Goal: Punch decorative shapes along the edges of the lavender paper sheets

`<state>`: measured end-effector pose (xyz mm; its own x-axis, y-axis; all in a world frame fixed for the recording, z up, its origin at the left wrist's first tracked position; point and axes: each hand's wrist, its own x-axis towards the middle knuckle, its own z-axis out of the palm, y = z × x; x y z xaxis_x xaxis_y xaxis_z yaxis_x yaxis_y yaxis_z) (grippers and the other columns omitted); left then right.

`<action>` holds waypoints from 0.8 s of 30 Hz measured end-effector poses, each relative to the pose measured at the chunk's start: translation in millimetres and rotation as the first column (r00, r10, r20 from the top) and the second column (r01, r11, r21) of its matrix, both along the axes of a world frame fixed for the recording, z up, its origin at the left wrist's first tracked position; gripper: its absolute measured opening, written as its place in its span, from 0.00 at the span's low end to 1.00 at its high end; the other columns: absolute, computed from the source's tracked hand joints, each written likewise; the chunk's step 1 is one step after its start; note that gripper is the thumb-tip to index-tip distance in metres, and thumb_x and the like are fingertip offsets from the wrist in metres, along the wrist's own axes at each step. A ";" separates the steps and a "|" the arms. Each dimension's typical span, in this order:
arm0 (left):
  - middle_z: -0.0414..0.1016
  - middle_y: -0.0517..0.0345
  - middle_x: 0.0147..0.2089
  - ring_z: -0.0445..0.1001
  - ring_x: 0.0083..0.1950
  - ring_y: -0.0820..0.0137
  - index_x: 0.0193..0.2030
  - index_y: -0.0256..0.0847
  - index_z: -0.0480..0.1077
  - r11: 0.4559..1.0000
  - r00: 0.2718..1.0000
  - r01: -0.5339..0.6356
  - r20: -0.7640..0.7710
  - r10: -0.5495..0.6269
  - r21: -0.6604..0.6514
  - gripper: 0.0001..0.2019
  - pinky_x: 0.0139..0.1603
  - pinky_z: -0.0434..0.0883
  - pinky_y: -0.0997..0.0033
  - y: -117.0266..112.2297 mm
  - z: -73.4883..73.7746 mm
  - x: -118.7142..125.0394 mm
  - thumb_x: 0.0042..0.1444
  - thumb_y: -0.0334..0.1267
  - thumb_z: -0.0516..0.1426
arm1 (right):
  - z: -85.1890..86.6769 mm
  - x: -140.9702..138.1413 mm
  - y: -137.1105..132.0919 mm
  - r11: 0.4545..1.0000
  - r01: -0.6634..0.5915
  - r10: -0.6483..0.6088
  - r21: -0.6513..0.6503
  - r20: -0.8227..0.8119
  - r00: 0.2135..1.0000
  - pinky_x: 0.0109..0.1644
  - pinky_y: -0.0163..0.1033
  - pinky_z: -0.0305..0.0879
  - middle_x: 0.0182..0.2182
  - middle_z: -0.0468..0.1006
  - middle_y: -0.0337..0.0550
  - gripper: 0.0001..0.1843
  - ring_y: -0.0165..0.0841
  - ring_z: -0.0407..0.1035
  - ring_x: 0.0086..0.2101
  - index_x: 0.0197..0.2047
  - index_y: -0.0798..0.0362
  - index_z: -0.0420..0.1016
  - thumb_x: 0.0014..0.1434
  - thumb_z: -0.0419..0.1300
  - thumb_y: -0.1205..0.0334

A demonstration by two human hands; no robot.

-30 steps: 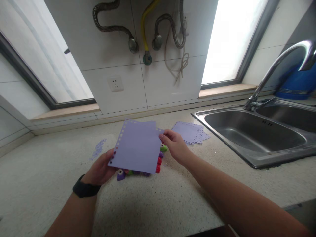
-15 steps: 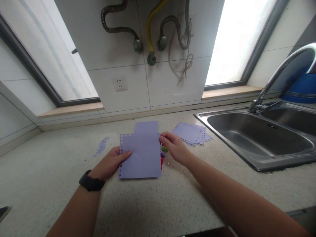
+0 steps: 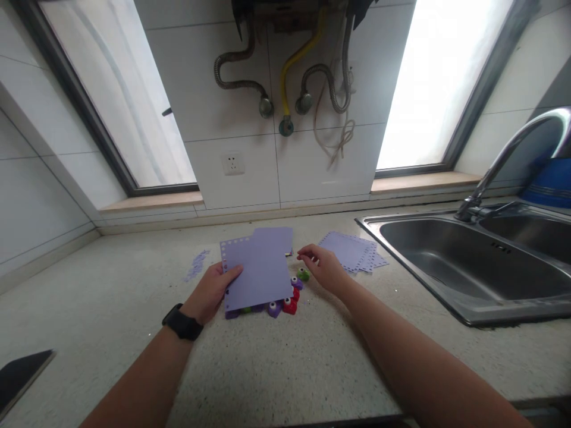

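My left hand (image 3: 214,288) grips a purple sheet of paper (image 3: 256,279) by its left side, thumb on top. Small shapes are cut along the sheet's top and left edges. My right hand (image 3: 323,264) is off the sheet's right edge, thumb and fingertips pinched together; anything between them is too small to make out. Beneath and beside the sheet lie several small red, purple and green pieces with white round tops, among them a red one (image 3: 289,307), a purple one (image 3: 274,308) and a green one (image 3: 304,274). Behind it lies another purple paper (image 3: 274,238), partly hidden.
A fanned pile of edge-punched purple sheets (image 3: 345,249) lies right of my right hand. Purple paper scraps (image 3: 197,266) are scattered at left. The steel sink (image 3: 370,223) is at right, a dark flat object (image 3: 22,377) at lower left. Pipes and a socket (image 3: 232,164) are on the wall.
My right hand has let go of the sheet's right corner and moved slightly away. The sheet has tilted, uncovering more of the coloured pieces. The view has shifted, tipping upward.
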<state>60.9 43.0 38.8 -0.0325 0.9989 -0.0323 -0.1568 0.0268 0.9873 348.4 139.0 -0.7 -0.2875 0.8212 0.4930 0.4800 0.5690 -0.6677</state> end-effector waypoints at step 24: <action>0.89 0.48 0.38 0.85 0.32 0.63 0.44 0.35 0.83 0.976 0.983 0.020 0.181 0.021 -0.218 0.15 0.38 0.80 0.66 -61.1 -32.4 -64.6 0.53 0.42 0.73 | -7.1 4.0 3.2 0.987 -0.066 0.104 -0.144 0.272 0.957 0.44 0.46 0.71 0.42 0.83 0.47 0.09 0.39 0.75 0.38 0.47 0.50 0.82 0.65 0.64 0.60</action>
